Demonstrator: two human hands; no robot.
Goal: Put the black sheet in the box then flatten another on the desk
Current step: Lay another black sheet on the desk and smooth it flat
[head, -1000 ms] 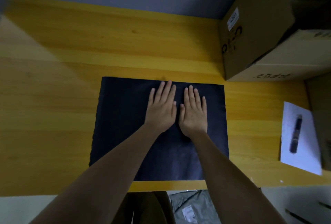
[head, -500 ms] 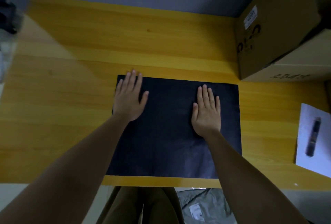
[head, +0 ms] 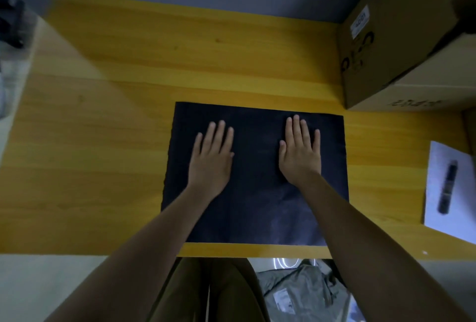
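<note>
Right now both palms are pressing down on the black sheet (head: 257, 167), which is lying flat on the yellow bench (head: 128, 89) near its front edge, beside the cardboard box (head: 386, 46). Left hand (head: 212, 159) and right hand (head: 300, 154) are resting apart, fingers (head: 296, 125) extended and nearly together, seemingly pinning and smoothing the creased lower corner

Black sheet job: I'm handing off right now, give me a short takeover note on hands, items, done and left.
Left hand: open, palm flat on the black sheet, left part.
Right hand: open, palm flat on its right part.
Sheet lies on the desk near the front edge; cardboard box stands at the far right.
Done: sheet spread out, mostly flat.
Left: light creasing shows near the front right; press that out. Whether a sheet is already in the box cannot be seen.
</note>
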